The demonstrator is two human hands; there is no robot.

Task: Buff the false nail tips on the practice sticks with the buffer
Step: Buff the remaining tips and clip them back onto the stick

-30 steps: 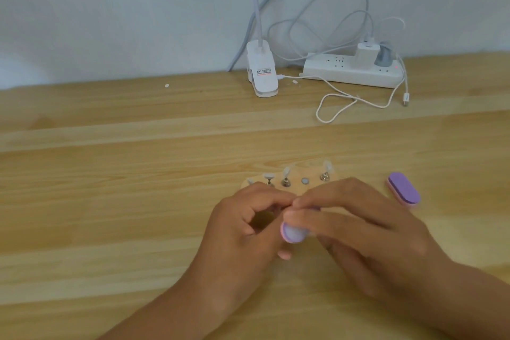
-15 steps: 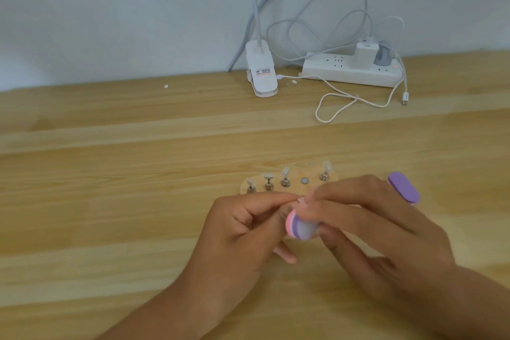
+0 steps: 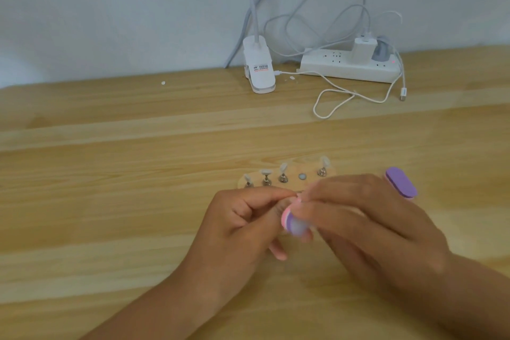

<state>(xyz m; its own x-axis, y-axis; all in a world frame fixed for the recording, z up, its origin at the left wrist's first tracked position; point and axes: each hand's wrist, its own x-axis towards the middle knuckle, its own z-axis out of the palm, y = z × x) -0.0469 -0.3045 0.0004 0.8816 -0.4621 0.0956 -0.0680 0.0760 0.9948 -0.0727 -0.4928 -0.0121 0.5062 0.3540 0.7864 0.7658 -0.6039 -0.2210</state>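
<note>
Wooden holder (image 3: 310,170) bears four tipped sticks (image 3: 266,178) (right hand (image 3: 367,218) holds buffer (image 3: 294,222)).

No legible text, even on clip label (image 3: 260,67).

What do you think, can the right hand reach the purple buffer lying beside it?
Probably yes: the purple buffer lies just beyond the right hand, nothing between. But its fingers grip another buffer, which they'd have to drop first.

Light: soft, even, moderately bright; wall (image 3: 138,8) w/ cool bluish cast. Shadows: faint, diffuse on table (image 3: 110,201). Blur: motion smear on buffer (image 3: 295,223), right hand (image 3: 369,229) fingertips. Edges: slight wide-angle bowing. Overall res. soft.
</note>
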